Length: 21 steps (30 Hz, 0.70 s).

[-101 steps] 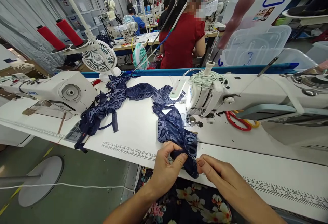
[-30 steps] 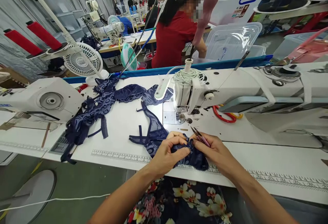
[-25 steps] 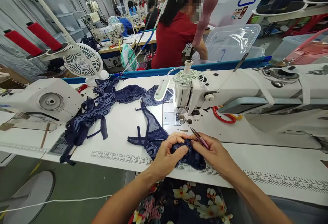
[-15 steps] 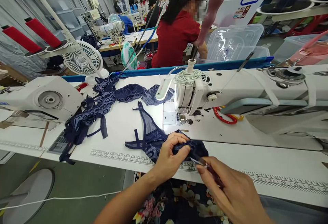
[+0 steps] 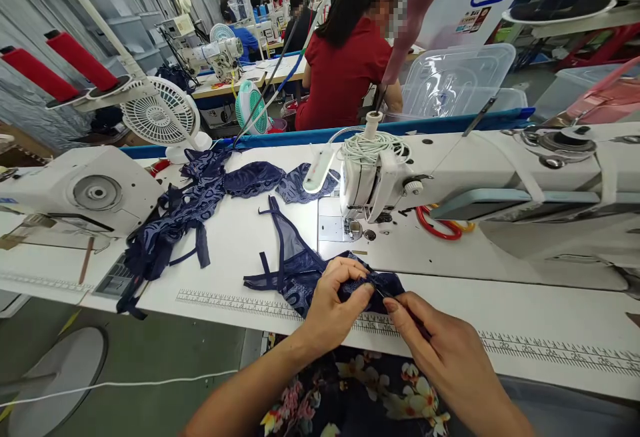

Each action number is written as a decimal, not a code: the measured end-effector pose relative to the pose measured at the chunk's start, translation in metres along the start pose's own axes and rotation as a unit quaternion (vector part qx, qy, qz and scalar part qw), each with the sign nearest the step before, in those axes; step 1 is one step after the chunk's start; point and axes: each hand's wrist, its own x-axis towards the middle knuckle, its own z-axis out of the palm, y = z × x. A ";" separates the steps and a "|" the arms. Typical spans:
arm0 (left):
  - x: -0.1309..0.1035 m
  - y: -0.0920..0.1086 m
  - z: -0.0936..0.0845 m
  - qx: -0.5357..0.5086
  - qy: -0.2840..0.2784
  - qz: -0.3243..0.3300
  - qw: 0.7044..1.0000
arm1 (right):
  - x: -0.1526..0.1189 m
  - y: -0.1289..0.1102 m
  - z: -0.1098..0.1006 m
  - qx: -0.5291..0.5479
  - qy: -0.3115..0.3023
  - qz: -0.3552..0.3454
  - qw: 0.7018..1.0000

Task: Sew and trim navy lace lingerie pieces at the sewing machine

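A navy lace garment piece (image 5: 300,270) lies at the front of the sewing table, its straps spread to the left. My left hand (image 5: 337,300) pinches the garment's right part between thumb and fingers. Close on its right, my right hand (image 5: 437,343) is closed round a small pointed tool (image 5: 382,291), whose metal tip meets the cloth beside my left thumb. Its handle is mostly hidden in my palm. Behind the hands stands a white sewing machine (image 5: 370,187), its presser foot above the metal plate.
More navy lace pieces (image 5: 185,210) are heaped at the left and back. Red-handled scissors (image 5: 440,227) lie under the machine arm. A second machine (image 5: 85,190), a white fan (image 5: 160,113) and red thread cones (image 5: 80,60) stand left. A person in red (image 5: 340,77) sits beyond the table.
My right hand has moved slightly up and left, bringing the tool's tip into the cloth by my left thumb. My left hand has stayed nearly still on the garment.
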 end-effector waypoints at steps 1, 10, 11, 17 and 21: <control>0.000 0.000 0.000 0.002 -0.001 0.001 1.000 | 0.000 0.000 0.000 0.006 -0.005 0.007 1.000; 0.000 -0.001 0.000 0.012 -0.002 0.011 1.000 | 0.007 -0.002 -0.003 0.129 -0.069 0.065 0.987; 0.000 -0.001 0.000 0.012 -0.004 0.012 1.000 | 0.008 -0.002 -0.005 0.151 -0.085 0.069 0.983; 0.000 -0.001 0.002 0.020 -0.005 0.002 1.000 | 0.010 0.002 -0.005 0.155 -0.081 0.072 0.982; 0.001 -0.001 0.002 0.015 -0.008 0.000 1.000 | 0.011 0.002 -0.007 0.182 -0.097 0.067 0.976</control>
